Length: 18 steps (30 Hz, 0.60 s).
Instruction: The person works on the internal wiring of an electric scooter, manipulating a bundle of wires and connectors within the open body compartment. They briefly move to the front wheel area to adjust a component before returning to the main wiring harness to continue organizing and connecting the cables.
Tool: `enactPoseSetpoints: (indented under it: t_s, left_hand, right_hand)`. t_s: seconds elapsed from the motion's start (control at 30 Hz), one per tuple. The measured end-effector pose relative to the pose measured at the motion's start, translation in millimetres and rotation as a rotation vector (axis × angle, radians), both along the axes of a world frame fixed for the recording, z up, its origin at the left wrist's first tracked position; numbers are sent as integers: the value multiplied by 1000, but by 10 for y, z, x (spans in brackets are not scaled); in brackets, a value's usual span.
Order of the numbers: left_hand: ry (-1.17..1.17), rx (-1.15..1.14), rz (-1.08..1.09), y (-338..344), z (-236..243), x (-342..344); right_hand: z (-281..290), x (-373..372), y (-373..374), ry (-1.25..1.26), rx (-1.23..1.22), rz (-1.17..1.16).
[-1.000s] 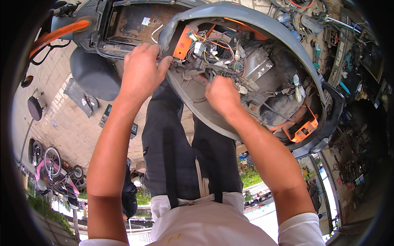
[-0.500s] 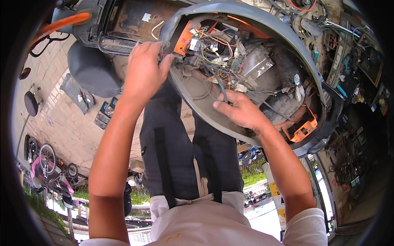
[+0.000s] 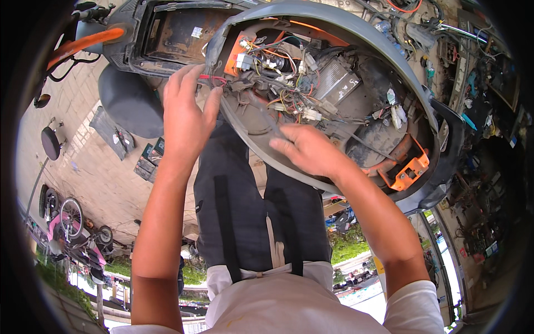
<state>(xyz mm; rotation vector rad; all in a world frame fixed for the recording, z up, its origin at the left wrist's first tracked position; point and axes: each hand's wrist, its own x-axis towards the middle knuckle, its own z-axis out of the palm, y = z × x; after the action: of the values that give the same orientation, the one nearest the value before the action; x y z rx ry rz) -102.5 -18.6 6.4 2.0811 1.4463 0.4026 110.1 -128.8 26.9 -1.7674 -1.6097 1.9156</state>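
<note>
A grey oval scooter body shell (image 3: 370,43) holds tangled wires with white connectors (image 3: 311,114), a silver finned box (image 3: 334,83) and orange brackets (image 3: 411,172). At its left rim, my left hand (image 3: 186,111) has curled fingers beside red wires (image 3: 214,79); what they grip is hidden. My right hand (image 3: 311,150), inside the near part of the shell, is closed on a dark cable (image 3: 266,117), which is blurred by motion.
A rusty open compartment (image 3: 172,33), black seat (image 3: 125,100) and orange bar (image 3: 89,39) lie left and behind. Flat dark boxes (image 3: 150,158) rest on paving, near bicycles (image 3: 69,217). Parts and tools (image 3: 467,94) crowd the right.
My right hand first moved down from among the wires, coming to hold the dark cable, then shifted left with it. My left hand has moved slightly left along the rim.
</note>
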Motion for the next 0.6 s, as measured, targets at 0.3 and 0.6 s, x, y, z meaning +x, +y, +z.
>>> enactPoseSetpoints:
  t_s: [0.3, 0.6]
  left_hand:
    - [-97, -349, -158, -272, 365, 129]
    - [84, -203, -676, -49, 430, 264]
  right_hand:
    - [229, 48, 48, 12, -71, -144]
    - [385, 259, -20, 164, -110, -200]
